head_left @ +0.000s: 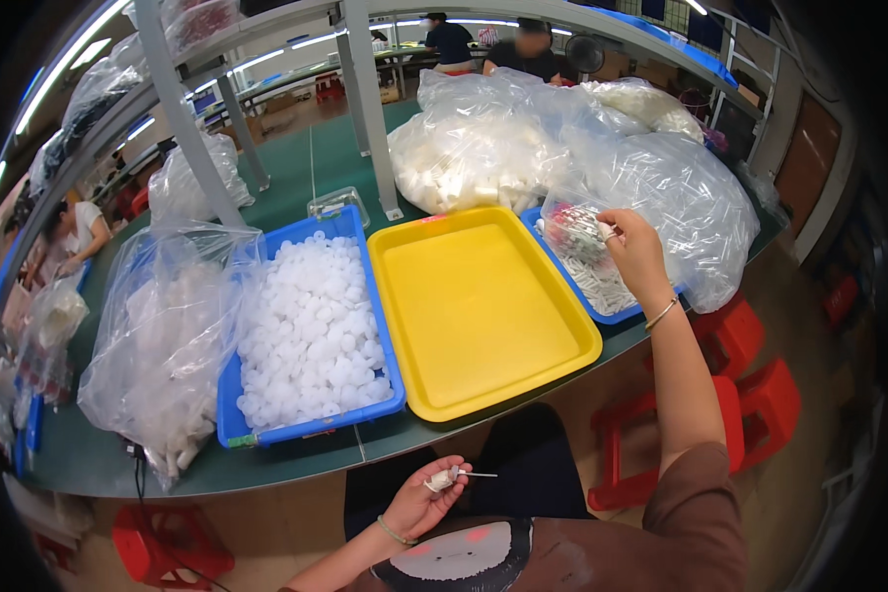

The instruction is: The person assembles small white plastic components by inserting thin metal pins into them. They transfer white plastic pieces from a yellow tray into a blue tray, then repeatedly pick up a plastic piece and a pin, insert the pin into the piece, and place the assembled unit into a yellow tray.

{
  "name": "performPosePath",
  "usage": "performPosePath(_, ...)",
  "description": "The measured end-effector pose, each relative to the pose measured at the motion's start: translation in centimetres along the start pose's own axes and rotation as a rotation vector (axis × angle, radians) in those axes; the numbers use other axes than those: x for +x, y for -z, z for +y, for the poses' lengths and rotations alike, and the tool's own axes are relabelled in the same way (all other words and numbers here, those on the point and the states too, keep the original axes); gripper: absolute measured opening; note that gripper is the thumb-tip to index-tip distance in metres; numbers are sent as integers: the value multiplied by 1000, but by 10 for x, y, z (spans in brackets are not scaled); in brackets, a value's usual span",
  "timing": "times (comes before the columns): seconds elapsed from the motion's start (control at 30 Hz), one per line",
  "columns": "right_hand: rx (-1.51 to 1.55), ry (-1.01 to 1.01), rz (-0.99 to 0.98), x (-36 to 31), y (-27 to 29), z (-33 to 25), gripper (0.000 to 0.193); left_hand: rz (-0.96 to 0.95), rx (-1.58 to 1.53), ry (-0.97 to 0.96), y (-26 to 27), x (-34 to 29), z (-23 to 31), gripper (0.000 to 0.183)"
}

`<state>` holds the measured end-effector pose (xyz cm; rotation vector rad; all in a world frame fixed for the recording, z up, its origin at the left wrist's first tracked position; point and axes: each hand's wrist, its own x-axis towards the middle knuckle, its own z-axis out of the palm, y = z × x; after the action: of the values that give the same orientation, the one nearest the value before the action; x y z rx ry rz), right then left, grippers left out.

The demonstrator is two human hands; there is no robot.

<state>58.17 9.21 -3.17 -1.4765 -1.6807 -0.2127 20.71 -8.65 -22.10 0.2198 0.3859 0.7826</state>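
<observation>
My left hand [426, 505] is over my lap in front of the table, fingers closed around a thin white stick [480, 475] that points right. White covering shows at its fingertips, and the stick's held end is hidden. Out over the blue tray on the right [614, 318], my right hand [629, 249] has its fingers pinched together, with white on a fingertip. Beside those fingers is a clear plastic bag [570, 219] with reddish and pale bits. Below it lie many small white stick-like pieces [602, 286]. Whatever the right fingers hold is too small to make out.
A yellow tray [483, 326] sits mid-table, beside a blue tray [311, 426] heaped with white round plastic pieces [311, 326]. Large clear bags [483, 148] stand behind and at the left [168, 335]. Grey posts [365, 118] rise from the table. Red stools [622, 444] are near my right; other people work beyond.
</observation>
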Motion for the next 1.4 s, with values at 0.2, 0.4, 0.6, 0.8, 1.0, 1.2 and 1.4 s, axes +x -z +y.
performPosePath(0.2, 71, -101, -271, -35, 20, -20, 17, -21, -29, -36, 0, -5, 4, 32)
performPosePath(0.4, -274, 43, -325, -59, 8, 21, 21, 26, 15, -102, -11, -3, 14, 34)
performPosePath(0.6, -234, 2, -329, -60, -3, 34, 16, 36, 85, -80, -43, -12, 23, 29)
performPosePath(0.8, -189, 76, -95, -65, 1, 16, 25, 0, 161, -143, -52, -18, 26, 27)
performPosePath(1.0, 393, 216, -245, -106, 9, -131, 25, 48, 370, -506, -81, -25, 38, 28)
performPosePath(1.2, 815, -27, -475, -153, -17, -183, 18, 114, 624, -861, -97, -25, 44, 29)
performPosePath(1.4, 849, -78, -469, -165, -28, -189, 20, 127, 615, -811, -84, -32, 45, 29)
